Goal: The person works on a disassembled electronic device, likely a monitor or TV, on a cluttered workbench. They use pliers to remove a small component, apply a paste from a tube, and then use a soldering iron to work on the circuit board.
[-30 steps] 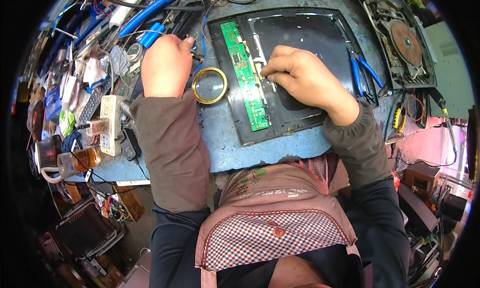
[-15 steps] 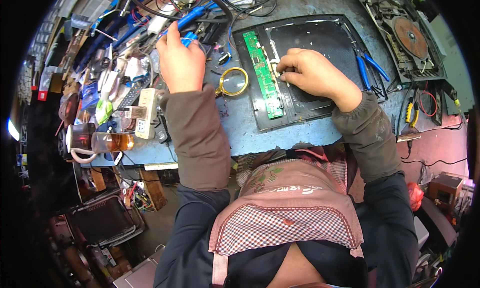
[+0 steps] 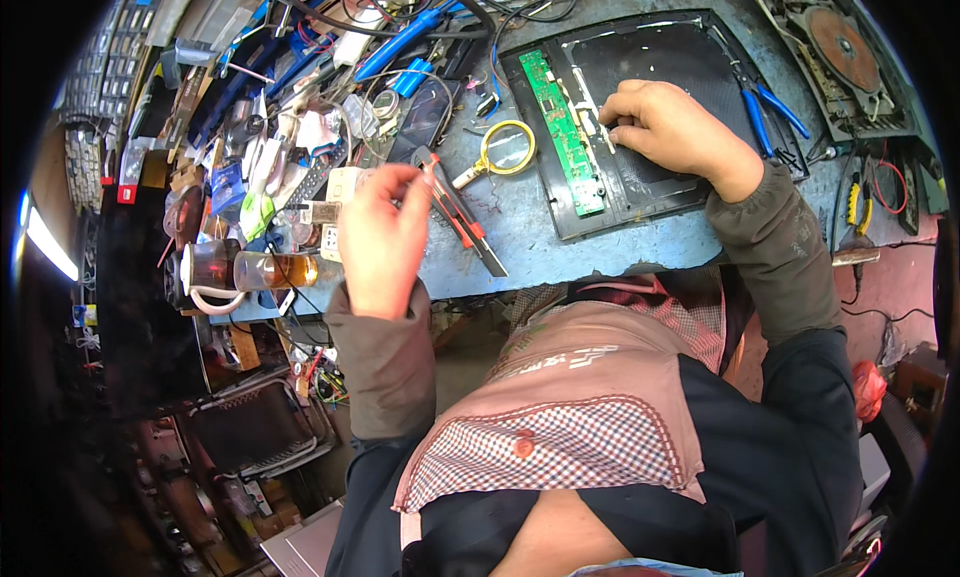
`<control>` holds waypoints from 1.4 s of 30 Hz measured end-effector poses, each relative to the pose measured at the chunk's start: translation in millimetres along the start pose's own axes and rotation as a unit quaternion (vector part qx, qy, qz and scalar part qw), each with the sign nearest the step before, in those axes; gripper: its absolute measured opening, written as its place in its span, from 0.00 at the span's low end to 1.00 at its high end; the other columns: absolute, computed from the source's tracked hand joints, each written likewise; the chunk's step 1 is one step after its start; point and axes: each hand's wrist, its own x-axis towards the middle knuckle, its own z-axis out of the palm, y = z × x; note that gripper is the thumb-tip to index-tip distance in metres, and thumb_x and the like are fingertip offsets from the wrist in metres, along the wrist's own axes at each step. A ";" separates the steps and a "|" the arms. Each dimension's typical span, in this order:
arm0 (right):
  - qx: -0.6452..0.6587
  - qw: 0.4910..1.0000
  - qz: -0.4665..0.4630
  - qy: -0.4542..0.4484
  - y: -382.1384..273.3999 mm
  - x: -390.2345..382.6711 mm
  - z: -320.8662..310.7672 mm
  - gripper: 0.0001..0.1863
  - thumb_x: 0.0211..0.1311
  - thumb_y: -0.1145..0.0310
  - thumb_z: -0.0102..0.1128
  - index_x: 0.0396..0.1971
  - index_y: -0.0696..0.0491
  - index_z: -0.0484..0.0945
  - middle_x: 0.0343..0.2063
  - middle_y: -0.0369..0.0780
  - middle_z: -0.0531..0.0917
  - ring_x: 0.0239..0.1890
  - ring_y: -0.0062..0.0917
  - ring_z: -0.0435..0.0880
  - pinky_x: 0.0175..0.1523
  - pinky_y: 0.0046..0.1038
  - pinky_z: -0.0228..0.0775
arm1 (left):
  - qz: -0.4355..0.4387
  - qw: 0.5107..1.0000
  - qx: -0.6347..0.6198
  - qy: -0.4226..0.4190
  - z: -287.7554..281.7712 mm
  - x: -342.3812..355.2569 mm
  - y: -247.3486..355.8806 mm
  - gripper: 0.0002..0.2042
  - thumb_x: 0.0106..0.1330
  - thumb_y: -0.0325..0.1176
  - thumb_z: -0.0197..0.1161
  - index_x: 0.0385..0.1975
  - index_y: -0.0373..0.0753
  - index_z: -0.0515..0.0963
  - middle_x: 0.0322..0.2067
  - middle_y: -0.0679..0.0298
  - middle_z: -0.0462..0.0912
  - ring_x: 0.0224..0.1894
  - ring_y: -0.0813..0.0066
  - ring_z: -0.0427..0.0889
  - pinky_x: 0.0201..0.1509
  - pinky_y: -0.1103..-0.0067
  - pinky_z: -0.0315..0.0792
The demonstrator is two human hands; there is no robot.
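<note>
Our wide head-worn fisheye faces downward.
We look out from above the apron (image 3: pixel 560 427), closest to us, with the left hand (image 3: pixel 383 239), right hand (image 3: pixel 680 137) and blue workbench (image 3: pixel 625 250) farther off.

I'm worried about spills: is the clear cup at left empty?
Not empty, partly filled: amber liquid shows inside the clear cup.

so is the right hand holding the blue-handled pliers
No, the blue-handled pliers lie at the right edge of the black panel, outside the grip of the right hand.
</note>
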 end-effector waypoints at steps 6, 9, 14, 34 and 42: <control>-0.032 0.996 -0.062 0.061 -4.1 -2.1 -3.8 0.12 0.65 0.70 0.72 0.46 0.57 0.91 0.38 0.48 0.89 0.44 0.52 0.90 0.52 0.48 0.83 | 0.056 0.991 0.111 -0.054 30.4 -44.9 9.6 0.12 0.71 0.38 0.79 0.45 0.38 0.90 0.35 0.57 0.89 0.35 0.52 0.90 0.41 0.60 0.81; 0.059 0.984 -0.028 0.166 -34.5 -28.3 -7.1 0.09 0.69 0.74 0.73 0.47 0.59 0.90 0.34 0.44 0.87 0.37 0.36 0.87 0.44 0.36 0.79 | 0.108 0.983 0.143 -0.041 36.9 -42.7 5.5 0.14 0.69 0.36 0.78 0.49 0.38 0.89 0.42 0.52 0.88 0.42 0.45 0.89 0.46 0.57 0.82; 0.068 0.946 -0.011 0.318 -67.8 -105.3 -5.4 0.08 0.65 0.80 0.77 0.43 0.59 0.91 0.29 0.42 0.86 0.28 0.32 0.85 0.35 0.32 0.76 | 0.109 0.979 0.174 -0.008 53.1 -31.2 -14.2 0.34 0.69 0.35 0.78 0.76 0.38 0.74 0.50 0.48 0.86 0.52 0.42 0.87 0.54 0.54 0.82; 0.065 0.949 0.042 0.304 -17.4 -170.5 -22.1 0.08 0.60 0.80 0.78 0.39 0.58 0.91 0.25 0.39 0.82 0.24 0.27 0.81 0.30 0.31 0.72 | 0.212 0.968 -0.119 0.065 73.3 -16.5 49.1 0.26 0.69 0.14 0.76 0.68 0.33 0.83 0.60 0.55 0.90 0.59 0.64 0.89 0.65 0.68 0.84; 0.047 0.985 -0.032 0.161 -55.9 -140.8 -63.1 0.28 0.61 0.66 0.82 0.61 0.58 0.86 0.54 0.51 0.89 0.55 0.45 0.90 0.60 0.42 0.82 | 0.551 0.832 0.031 -0.053 110.7 -31.6 120.4 0.19 0.62 0.32 0.73 0.53 0.35 0.89 0.55 0.54 0.90 0.55 0.55 0.90 0.64 0.59 0.85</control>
